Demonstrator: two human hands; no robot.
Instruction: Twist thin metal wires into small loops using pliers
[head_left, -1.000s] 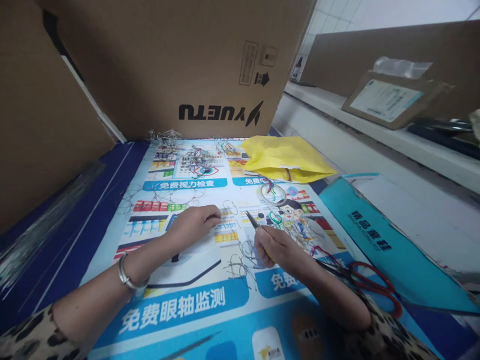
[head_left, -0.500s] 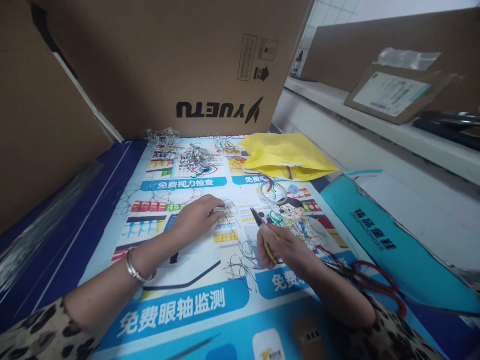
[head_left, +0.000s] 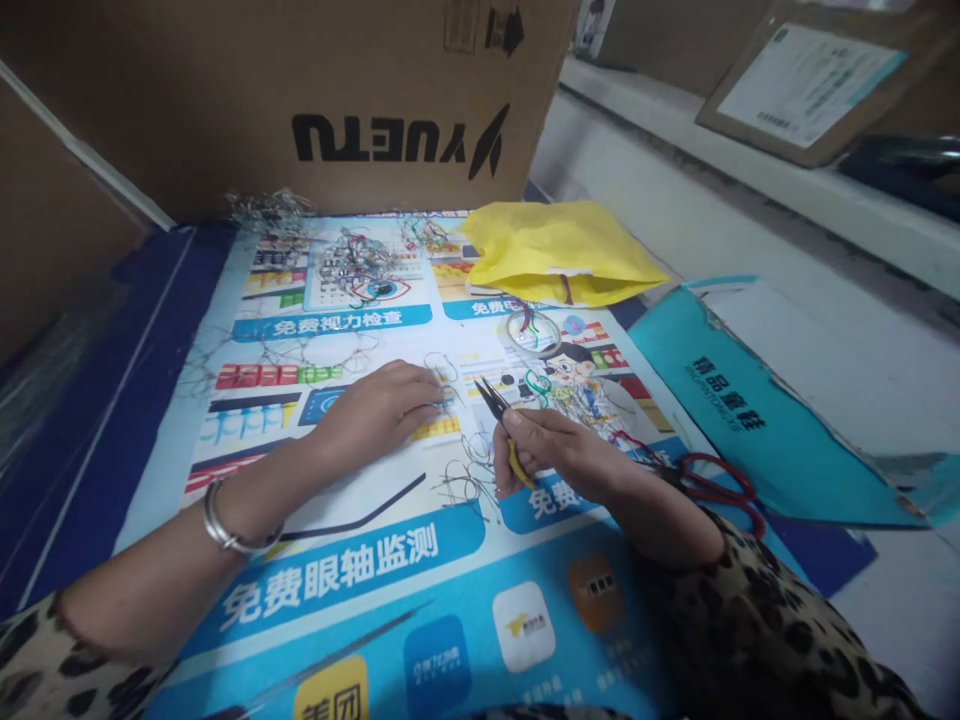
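Note:
My right hand (head_left: 536, 445) is wrapped round needle-nose pliers (head_left: 491, 400) with yellow handles. Their slim dark jaws point up and to the left, with the tips slightly apart. Over the printed sheet, my left hand (head_left: 394, 400) has its fingers curled together at a thin wire loop (head_left: 446, 368); the exact grip is partly hidden behind the fingers. Between the hands and a bit nearer to me lies a loose bunch of thin wire loops (head_left: 469, 480). A clear ring (head_left: 534, 333) with coloured strands rests beyond the pliers.
Red-handled scissors (head_left: 720, 485) lie by my right forearm. A yellow bag (head_left: 562, 250) and a torn teal shoebox piece (head_left: 750, 400) are at the right. Tangled wire pieces (head_left: 356, 260) lie toward the back, before a large cardboard box (head_left: 225, 120). Printed sheet (head_left: 315, 610) covers the table.
The view has tilted down, so things sit higher in the picture. The plier jaws have parted slightly. My left fingers have curled closer together by the wire loop.

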